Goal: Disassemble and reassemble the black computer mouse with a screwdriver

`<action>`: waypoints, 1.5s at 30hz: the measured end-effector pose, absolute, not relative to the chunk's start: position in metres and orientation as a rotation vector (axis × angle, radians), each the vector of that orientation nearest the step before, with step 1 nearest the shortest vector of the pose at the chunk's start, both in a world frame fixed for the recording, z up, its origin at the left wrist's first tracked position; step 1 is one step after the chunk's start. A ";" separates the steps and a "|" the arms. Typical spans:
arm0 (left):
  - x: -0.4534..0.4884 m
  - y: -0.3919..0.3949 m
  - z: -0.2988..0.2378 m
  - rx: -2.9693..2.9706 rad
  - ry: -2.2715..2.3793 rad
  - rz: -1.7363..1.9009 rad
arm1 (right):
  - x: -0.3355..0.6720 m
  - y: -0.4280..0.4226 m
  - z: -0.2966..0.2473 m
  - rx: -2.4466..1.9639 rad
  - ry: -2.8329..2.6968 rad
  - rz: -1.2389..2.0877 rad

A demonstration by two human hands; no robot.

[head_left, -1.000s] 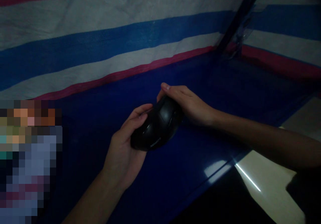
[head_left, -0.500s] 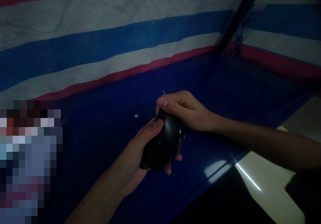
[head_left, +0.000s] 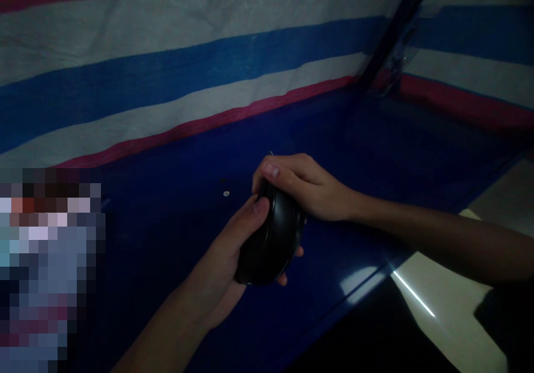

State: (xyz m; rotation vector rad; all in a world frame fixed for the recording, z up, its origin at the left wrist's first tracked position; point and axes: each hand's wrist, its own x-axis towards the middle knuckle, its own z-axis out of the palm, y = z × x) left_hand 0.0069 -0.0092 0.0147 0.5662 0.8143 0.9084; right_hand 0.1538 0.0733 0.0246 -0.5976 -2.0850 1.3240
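Note:
A black computer mouse (head_left: 271, 239) is held on edge above the dark blue table (head_left: 167, 228). My left hand (head_left: 227, 261) cradles it from below, thumb on its upper edge and fingertips showing under its right side. My right hand (head_left: 300, 186) grips the mouse's far end from the right, fingers curled over the top. A thin wire-like tip sticks up just above my right index finger; what it is cannot be made out.
A small pale speck (head_left: 226, 194) lies on the blue table left of the hands. A striped red, white and blue tarp (head_left: 167, 83) hangs behind the table. A dark pole (head_left: 392, 33) stands at the corner. Pale floor (head_left: 450, 306) shows at lower right.
The mouse was turned from lying top-up to standing on its edge. My left hand slid underneath it and my right hand curled tighter over its far end.

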 end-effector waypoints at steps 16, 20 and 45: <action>0.011 -0.007 0.015 0.461 0.898 0.894 | 0.151 0.072 0.022 -0.520 -2.309 0.795; 0.009 -0.006 0.015 0.438 0.866 0.879 | 0.153 0.074 0.021 -0.527 -2.292 0.838; -0.001 0.007 0.018 0.522 1.179 1.301 | 0.149 0.076 0.025 -0.565 -1.707 1.706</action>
